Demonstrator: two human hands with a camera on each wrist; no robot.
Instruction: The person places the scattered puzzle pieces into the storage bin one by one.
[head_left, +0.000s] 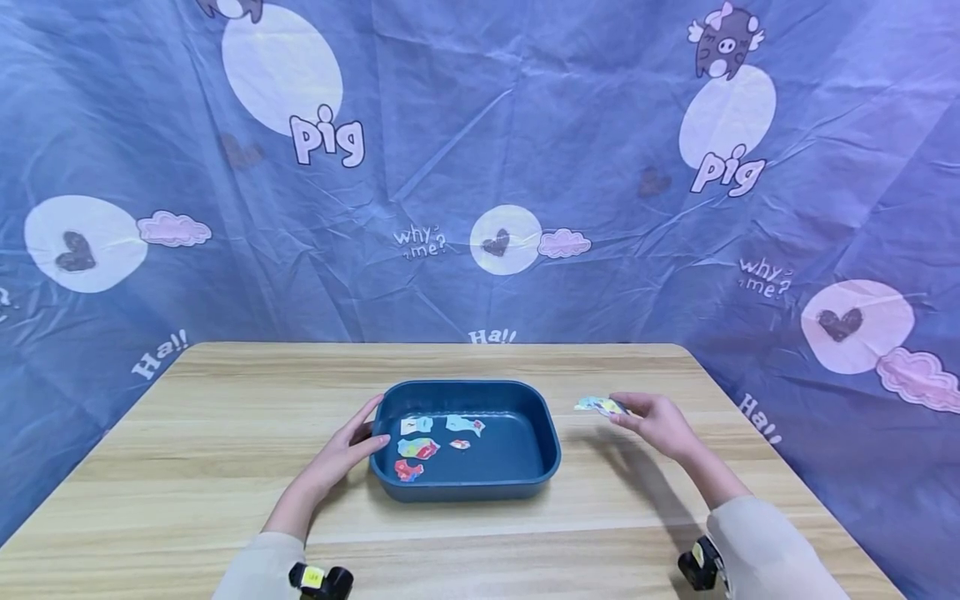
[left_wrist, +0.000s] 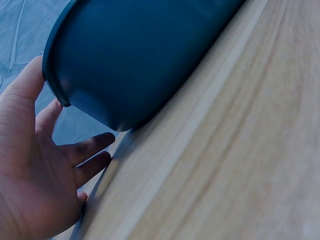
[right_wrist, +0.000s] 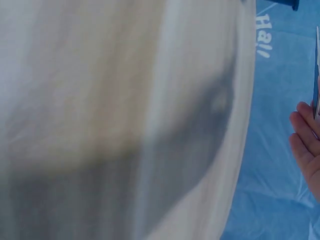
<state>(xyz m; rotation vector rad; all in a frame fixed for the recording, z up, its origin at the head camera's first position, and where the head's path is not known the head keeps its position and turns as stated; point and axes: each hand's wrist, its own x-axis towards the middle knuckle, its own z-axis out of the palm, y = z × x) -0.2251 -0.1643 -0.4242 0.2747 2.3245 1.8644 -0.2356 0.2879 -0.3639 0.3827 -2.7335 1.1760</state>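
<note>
A dark blue plastic tray (head_left: 546, 450) stands on the wooden table (head_left: 225, 400), and several colourful paper scraps (head_left: 417, 448) lie inside it. My left hand (head_left: 352, 446) rests against the tray's left rim with straight fingers, thumb on the edge; in the left wrist view the hand (left_wrist: 35, 170) lies beside the tray's outer wall (left_wrist: 140, 60). My right hand (head_left: 652, 417) hovers right of the tray and pinches one colourful paper scrap (head_left: 600, 406) at its fingertips. In the right wrist view only the fingers (right_wrist: 306, 145) and the scrap's thin edge (right_wrist: 317, 70) show.
A blue cartoon-print cloth (head_left: 480, 167) hangs behind and around the table. The table's right edge (head_left: 750, 433) runs close to my right hand. Bare wood lies left, in front of and behind the tray.
</note>
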